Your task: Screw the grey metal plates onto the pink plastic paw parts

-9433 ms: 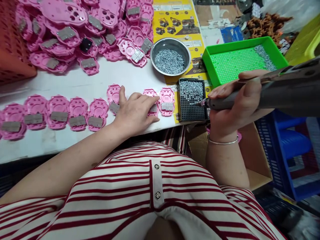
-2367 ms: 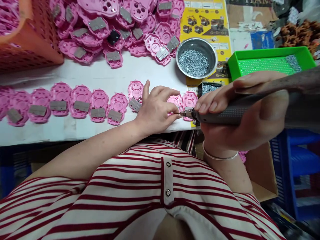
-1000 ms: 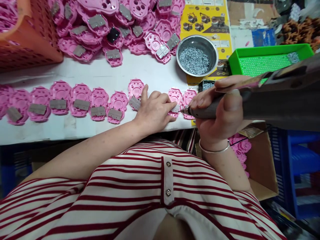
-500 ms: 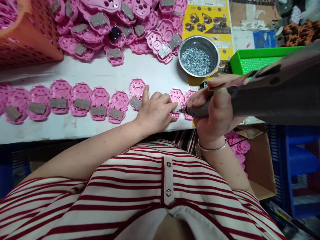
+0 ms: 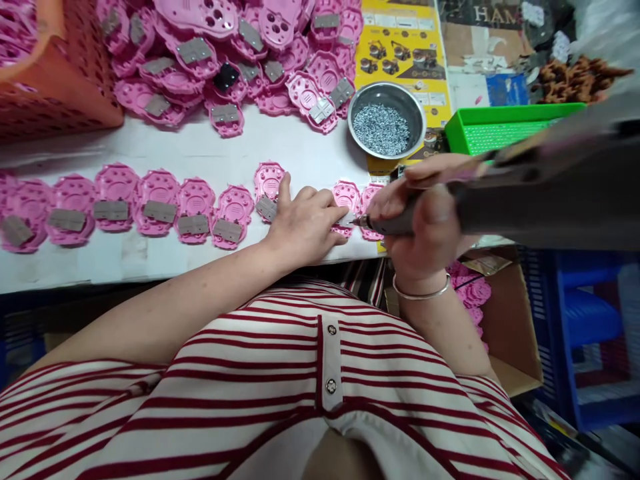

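My right hand grips a grey electric screwdriver, whose tip touches the grey metal plate of a pink plastic part at the table's front edge. My left hand lies flat on that part, fingers pressing it down beside the tip. Another pink part sits just to the right, partly hidden by my right hand. A row of several pink parts with grey plates stretches to the left along the white table.
A heap of pink parts lies at the back beside an orange basket. A steel bowl of screws and a green tray stand at the right. Below the table edge are a cardboard box and blue crates.
My right hand and the screwdriver have shifted slightly left, onto the part under my left hand. The view has drifted a little; the black screw tray is now hidden.
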`<move>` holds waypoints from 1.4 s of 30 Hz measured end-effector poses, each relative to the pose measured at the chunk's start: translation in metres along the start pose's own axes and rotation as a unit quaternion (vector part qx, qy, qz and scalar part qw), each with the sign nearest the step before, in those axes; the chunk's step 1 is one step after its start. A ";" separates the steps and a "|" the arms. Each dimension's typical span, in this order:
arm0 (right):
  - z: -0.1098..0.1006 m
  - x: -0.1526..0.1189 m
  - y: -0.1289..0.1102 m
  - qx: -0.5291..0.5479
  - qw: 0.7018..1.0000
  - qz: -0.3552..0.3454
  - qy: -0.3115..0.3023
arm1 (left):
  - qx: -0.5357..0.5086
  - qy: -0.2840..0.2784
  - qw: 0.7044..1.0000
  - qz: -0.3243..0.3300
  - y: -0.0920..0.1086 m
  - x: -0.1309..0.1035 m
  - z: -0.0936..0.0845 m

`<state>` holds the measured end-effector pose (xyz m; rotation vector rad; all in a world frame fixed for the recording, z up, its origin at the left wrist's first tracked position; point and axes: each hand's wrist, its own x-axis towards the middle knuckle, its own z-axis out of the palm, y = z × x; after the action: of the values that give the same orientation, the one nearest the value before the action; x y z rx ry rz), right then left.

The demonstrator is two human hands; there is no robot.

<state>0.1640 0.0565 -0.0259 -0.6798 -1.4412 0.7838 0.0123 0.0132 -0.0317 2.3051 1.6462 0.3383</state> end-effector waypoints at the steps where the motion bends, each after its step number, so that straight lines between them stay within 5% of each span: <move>1: -0.003 0.003 -0.008 0.032 0.998 -0.026 0.040 | 0.002 -0.001 1.000 -0.002 0.000 -0.001 0.000; 5: -0.027 0.014 -0.031 0.048 0.987 -0.089 0.122 | 0.013 -0.005 1.000 -0.010 0.000 -0.004 0.000; 12: -0.068 0.007 -0.017 -0.017 0.975 -0.112 0.192 | 0.019 -0.023 0.999 -0.023 0.001 -0.006 -0.002; 26: -0.071 0.006 -0.006 -0.037 0.975 -0.089 0.202 | 0.027 -0.019 0.999 -0.024 -0.001 -0.009 0.000; 33: -0.052 0.010 -0.027 0.054 0.975 -0.084 0.198 | -0.021 -0.011 0.998 -0.055 0.000 -0.008 0.002; 42: 0.005 0.001 -0.019 0.150 0.986 -0.039 0.065 | -0.072 -0.007 0.994 -0.080 0.001 -0.006 0.000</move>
<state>0.1600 0.0453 -0.0096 -0.4342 -1.1923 0.8574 0.0111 0.0070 -0.0312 2.0519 1.7267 0.3901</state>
